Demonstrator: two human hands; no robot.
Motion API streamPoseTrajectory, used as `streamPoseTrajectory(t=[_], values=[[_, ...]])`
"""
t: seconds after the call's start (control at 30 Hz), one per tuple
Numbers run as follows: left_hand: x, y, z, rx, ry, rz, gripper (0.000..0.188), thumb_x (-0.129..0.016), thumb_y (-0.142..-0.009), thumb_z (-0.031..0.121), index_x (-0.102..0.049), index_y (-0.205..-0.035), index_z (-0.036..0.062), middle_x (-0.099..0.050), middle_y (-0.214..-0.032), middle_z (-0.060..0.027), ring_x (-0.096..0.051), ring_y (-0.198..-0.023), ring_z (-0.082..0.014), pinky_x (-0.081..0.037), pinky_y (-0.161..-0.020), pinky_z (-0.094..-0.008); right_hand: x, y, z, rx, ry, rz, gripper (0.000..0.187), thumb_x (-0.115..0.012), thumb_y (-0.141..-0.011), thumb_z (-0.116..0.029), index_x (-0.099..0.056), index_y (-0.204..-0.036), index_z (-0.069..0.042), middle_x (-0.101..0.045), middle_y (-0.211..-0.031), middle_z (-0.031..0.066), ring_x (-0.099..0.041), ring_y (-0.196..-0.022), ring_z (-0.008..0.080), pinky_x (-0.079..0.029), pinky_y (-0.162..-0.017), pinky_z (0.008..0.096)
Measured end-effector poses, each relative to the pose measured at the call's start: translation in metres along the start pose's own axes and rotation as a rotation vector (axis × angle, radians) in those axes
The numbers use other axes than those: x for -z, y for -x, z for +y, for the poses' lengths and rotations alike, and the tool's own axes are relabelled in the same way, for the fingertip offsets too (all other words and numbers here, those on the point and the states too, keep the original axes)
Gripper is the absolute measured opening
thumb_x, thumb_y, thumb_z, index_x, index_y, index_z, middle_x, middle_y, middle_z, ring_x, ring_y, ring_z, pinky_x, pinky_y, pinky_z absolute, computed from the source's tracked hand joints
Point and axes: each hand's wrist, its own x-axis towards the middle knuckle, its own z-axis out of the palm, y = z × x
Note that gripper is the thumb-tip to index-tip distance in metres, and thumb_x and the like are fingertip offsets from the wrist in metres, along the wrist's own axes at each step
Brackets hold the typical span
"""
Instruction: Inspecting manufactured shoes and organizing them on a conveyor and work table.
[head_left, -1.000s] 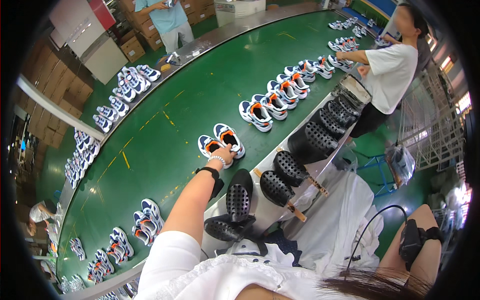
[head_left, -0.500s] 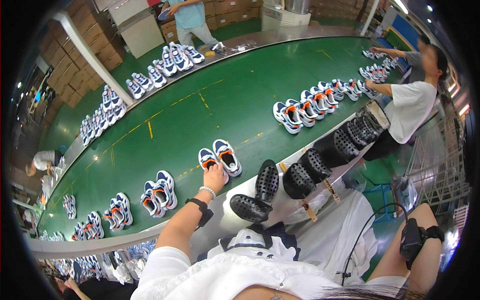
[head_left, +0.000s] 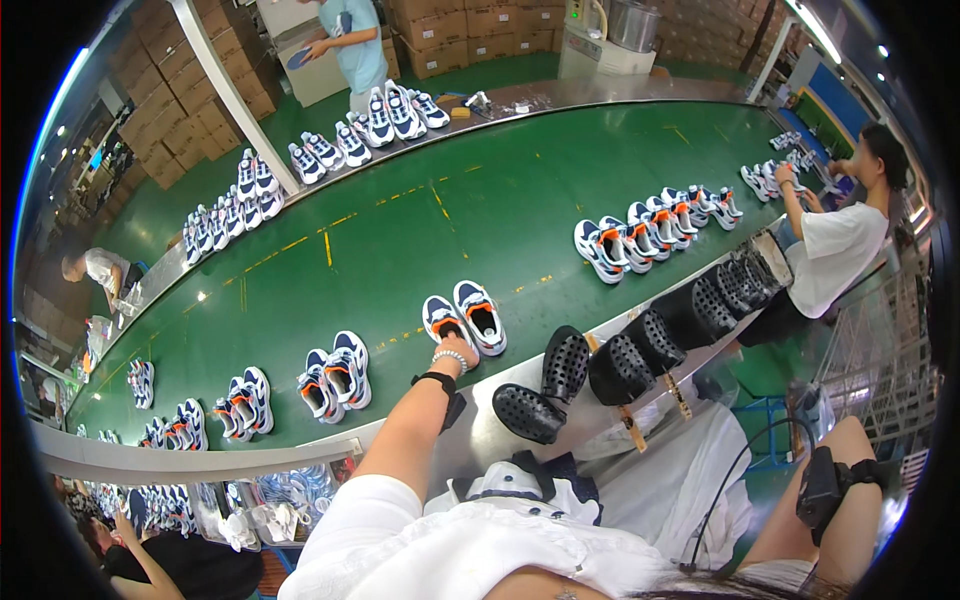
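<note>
My left hand (head_left: 457, 349) is at the heel of a sneaker (head_left: 439, 310) in white, navy and orange, fingers closed over its heel collar and partly inside the opening. That shoe rests on the green belt (head_left: 400, 270). Right beside it stands a matching sneaker (head_left: 483, 322), toe pointing away from me. A beaded bracelet and a black strap circle my left wrist. At the right my right arm (head_left: 862, 452) is folded and wears a black device with a cable; the hand itself is out of the picture.
Perforated black shoe-shaped covers (head_left: 565, 362) line the near ledge to the right. More sneaker pairs (head_left: 337, 380) stand left and right along the belt. Other sneakers (head_left: 400, 112) sit on the far ledge. A co-worker (head_left: 845, 235) handles shoes at the right; another person (head_left: 355, 50) stands across.
My view has shifted, so the scene sits further right. My left hand has drawn back slightly toward the sneaker's heel. The co-worker at the right has brought both hands to a shoe.
</note>
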Motion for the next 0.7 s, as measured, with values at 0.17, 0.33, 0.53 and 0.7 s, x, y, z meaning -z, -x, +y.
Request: streamPoseTrajectory(t=[0.17, 0.33, 0.53, 0.7], values=[[0.002, 0.000, -0.008, -0.037, 0.099, -0.037, 0.045, -0.051, -0.079, 0.025, -0.059, -0.113, -0.0037, -0.042, -0.135, -0.0235, -0.053, -0.114, -0.0342, -0.042, -0.097, -0.0371, 0.000, -0.004, 0.001, 0.054, -0.029, -0.004, 0.031, -0.045, -0.093, -0.028, -0.057, -0.109, -0.005, -0.062, -0.093, 0.0097, -0.058, -0.079, 0.0212, -0.046, -0.075, 0.0354], [-0.011, 0.019, -0.005, -0.119, 0.013, -0.024, 0.039, -0.053, -0.079, 0.026, -0.064, -0.105, -0.0007, -0.063, -0.110, -0.0195, -0.060, -0.105, -0.0308, -0.048, -0.089, -0.0371, -0.005, -0.006, 0.004, 0.112, -0.077, -0.006, 0.031, -0.045, -0.092, -0.028, -0.057, -0.109, -0.005, -0.061, -0.093, 0.0098, -0.058, -0.079, 0.0214, -0.046, -0.076, 0.0355], [-0.016, 0.037, -0.016, -0.107, 0.034, -0.075, 0.042, -0.058, -0.075, 0.031, -0.066, -0.103, 0.0006, -0.063, -0.109, -0.0186, -0.061, -0.102, -0.0303, -0.049, -0.087, -0.0371, -0.017, -0.005, 0.002, 0.159, -0.137, -0.006, 0.031, -0.045, -0.092, -0.029, -0.057, -0.109, -0.005, -0.061, -0.094, 0.0099, -0.058, -0.079, 0.0215, -0.046, -0.076, 0.0357], [-0.036, 0.029, -0.028, -0.196, 0.093, 0.013, 0.049, -0.064, -0.071, 0.040, -0.067, -0.093, -0.0035, -0.065, -0.099, -0.0223, -0.063, -0.093, -0.0334, -0.050, -0.082, -0.0376, -0.030, -0.002, -0.004, 0.199, -0.159, 0.000, 0.031, -0.044, -0.092, -0.029, -0.057, -0.109, -0.006, -0.061, -0.094, 0.0101, -0.058, -0.080, 0.0217, -0.045, -0.077, 0.0358]])
